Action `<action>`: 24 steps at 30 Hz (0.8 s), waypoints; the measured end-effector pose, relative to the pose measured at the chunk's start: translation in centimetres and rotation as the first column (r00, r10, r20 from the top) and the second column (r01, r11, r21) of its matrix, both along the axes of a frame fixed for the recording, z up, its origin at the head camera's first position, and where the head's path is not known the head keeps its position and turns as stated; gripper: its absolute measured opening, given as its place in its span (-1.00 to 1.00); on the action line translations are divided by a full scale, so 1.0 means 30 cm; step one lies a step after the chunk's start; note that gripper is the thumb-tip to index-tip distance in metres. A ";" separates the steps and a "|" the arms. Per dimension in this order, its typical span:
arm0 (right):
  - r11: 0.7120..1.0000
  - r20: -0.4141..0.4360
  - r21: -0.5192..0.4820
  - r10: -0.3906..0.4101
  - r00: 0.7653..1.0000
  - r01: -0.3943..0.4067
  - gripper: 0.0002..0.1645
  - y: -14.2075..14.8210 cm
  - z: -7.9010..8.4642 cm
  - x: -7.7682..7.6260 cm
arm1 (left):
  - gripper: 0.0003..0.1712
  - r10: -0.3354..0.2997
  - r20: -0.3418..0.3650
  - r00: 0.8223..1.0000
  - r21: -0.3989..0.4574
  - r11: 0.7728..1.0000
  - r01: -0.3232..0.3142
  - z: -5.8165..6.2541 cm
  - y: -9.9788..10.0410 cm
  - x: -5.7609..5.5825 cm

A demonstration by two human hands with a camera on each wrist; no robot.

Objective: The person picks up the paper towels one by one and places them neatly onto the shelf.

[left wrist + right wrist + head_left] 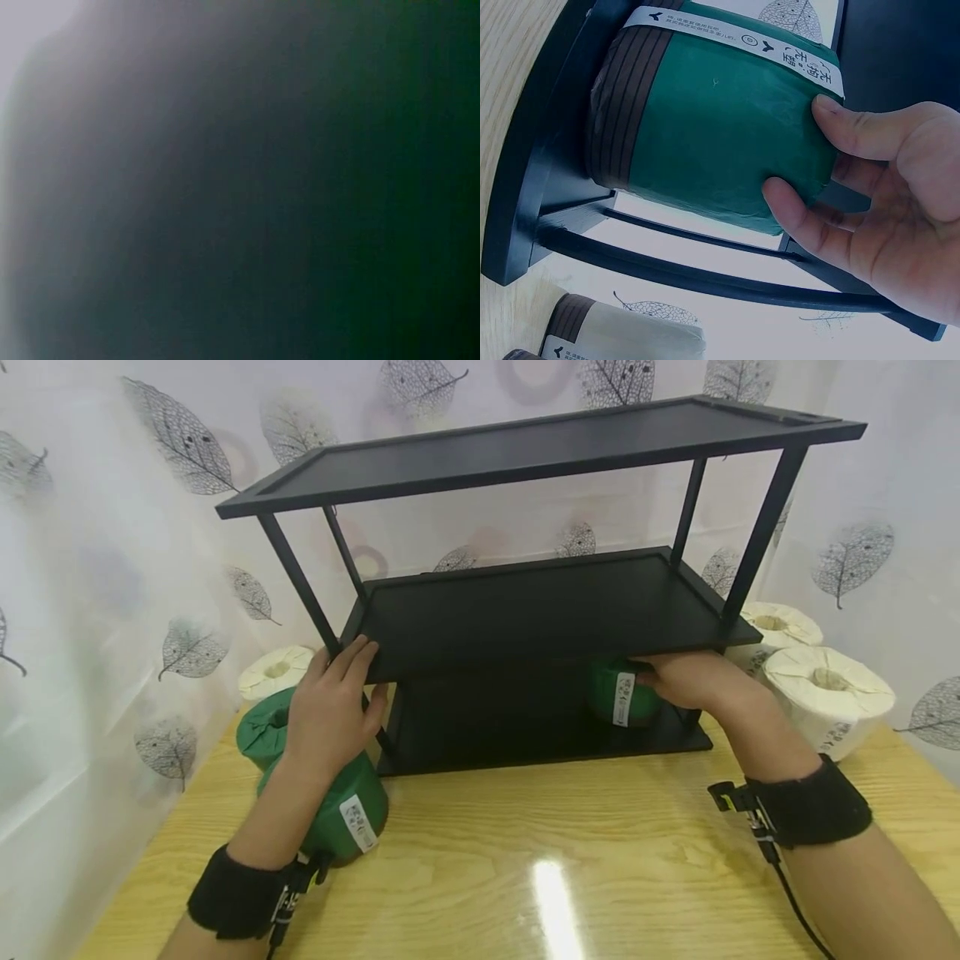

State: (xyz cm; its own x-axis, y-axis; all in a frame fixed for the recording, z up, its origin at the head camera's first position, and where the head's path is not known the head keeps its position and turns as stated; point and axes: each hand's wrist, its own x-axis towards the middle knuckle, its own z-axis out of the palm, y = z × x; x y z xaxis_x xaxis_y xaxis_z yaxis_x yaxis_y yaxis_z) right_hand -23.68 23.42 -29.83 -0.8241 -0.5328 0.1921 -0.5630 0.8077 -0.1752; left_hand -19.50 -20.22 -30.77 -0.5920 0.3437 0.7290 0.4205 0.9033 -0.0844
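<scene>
A black shelf rack (510, 610) with tiers one above another stands on the table. At its left front corner, my left hand (326, 714) grips the middle tier's edge, fingers on top and thumb below. My right hand (900, 187) reaches under the middle tier and holds a green-wrapped paper roll (727, 112) by its upper end, thumb and fingertips against the wrapper. The roll, with a white label and brown striped base, stands on the bottom tier toward the right. The left wrist view is a dark green and grey blur.
Two green rolls stand left of the rack, the nearer one (348, 814) under my left forearm. Behind them is a cream roll (275, 671). Two more cream rolls stand right of the rack, the nearer one (832, 693) beside my right forearm. A leaf-patterned curtain (90, 568) hangs behind.
</scene>
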 end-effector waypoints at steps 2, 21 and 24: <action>1.000 -0.011 -0.002 -0.005 1.000 0.005 -0.48 -0.003 0.006 -0.002 | -0.43 0.003 0.002 1.000 0.006 1.000 -0.003 0.005 -0.001 -0.001; 0.998 -0.010 -0.056 -0.007 1.000 0.007 -0.37 0.007 -0.006 0.007 | -0.45 -0.028 -0.056 0.998 -0.006 1.000 0.028 -0.006 0.001 -0.013; 0.997 0.039 -0.071 -0.039 0.998 0.042 -0.35 -0.003 -0.029 0.026 | -0.45 -0.014 -0.023 1.000 -0.010 1.000 0.014 -0.023 -0.004 0.011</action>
State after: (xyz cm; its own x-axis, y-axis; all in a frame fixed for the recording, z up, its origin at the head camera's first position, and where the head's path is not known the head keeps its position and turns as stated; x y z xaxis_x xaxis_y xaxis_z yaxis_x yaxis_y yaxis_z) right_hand -22.92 23.34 -30.69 -0.8521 -0.4846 0.1976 -0.5220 0.8143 -0.2538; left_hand -19.18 -20.34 -31.47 -0.5700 0.3593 0.7390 0.4308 0.8965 -0.1035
